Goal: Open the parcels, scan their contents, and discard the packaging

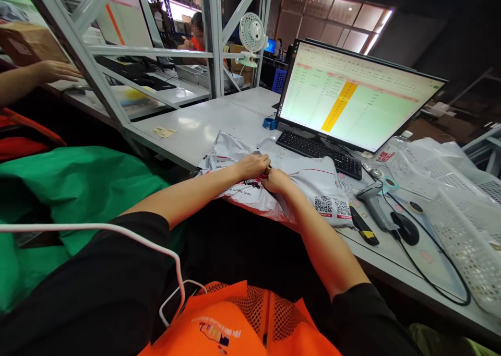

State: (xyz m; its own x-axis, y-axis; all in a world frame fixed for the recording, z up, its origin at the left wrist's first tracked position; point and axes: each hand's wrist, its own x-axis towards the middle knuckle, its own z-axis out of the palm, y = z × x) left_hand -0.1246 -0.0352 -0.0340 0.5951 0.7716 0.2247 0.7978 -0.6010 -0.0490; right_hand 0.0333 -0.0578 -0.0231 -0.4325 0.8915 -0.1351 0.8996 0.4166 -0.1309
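Note:
A white plastic mailer bag (309,176) with red lines, black print and QR codes lies at the desk's front edge in the head view. Both hands meet over its middle. My left hand (253,166) is closed, its fingers pinching the crumpled plastic. Close beside it, my right hand (275,180) is closed too, gripping the bag's film. Something small and dark shows between the fingertips, too hidden to name. The bag's contents are out of sight.
Behind the bag stand a keyboard (319,152) and a monitor (358,97). To the right lie a utility knife (364,225), a barcode scanner (378,204), a mouse (405,228) and a white basket (462,241). A tape roll (270,123) sits behind. A co-worker's hand (58,71) shows at left.

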